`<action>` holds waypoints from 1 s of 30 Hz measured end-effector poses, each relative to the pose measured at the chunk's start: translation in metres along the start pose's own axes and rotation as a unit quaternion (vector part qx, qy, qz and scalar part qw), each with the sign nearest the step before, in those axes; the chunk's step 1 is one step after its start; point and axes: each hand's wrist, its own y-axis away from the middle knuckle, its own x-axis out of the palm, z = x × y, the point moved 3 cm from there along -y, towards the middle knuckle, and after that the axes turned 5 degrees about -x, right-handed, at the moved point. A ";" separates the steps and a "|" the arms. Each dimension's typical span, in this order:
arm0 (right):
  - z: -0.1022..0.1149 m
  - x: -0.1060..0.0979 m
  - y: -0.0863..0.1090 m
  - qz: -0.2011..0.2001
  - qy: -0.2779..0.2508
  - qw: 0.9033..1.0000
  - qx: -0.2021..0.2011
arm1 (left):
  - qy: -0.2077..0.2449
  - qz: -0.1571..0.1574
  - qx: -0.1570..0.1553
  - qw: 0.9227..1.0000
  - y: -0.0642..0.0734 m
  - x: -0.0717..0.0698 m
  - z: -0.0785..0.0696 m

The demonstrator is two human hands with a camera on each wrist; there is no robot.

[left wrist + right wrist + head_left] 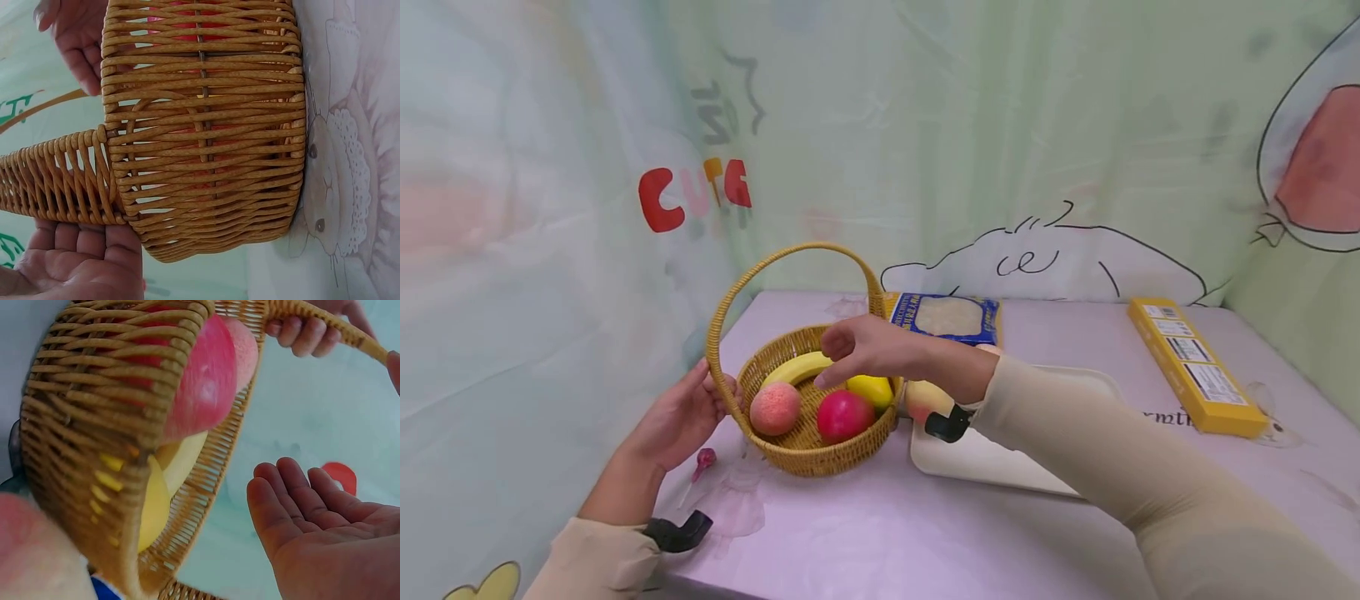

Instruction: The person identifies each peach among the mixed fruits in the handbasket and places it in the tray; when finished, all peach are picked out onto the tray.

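Observation:
A wicker basket with a tall arched handle stands on the table. Inside lie a banana, a fuzzy pink peach, a glossy red fruit and a yellow lemon-like fruit. At the left foot of the handle, my left hand grips it, the fingers curling behind the woven strip. Over the basket's right side hovers my right hand, holding nothing; its fingers look loose and slightly bent, palm visible in the right wrist view.
Right of the basket is a white tray, with a yellow-red fruit by its left end under my right wrist. A blue package lies behind. A yellow box rests far right; a lollipop lies near my left wrist. Curtains enclose the table.

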 end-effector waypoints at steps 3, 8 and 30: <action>0.002 0.005 -0.007 0.012 0.024 1.000 0.006 | -0.006 -0.003 -0.001 1.000 -0.002 0.000 0.001; 0.005 0.013 -0.020 0.023 0.051 0.998 0.014 | -0.003 -0.006 -0.002 1.000 -0.003 -0.001 0.002; 0.015 0.046 -0.082 0.100 0.126 0.987 0.002 | -0.002 -0.022 -0.016 1.000 0.000 -0.005 0.002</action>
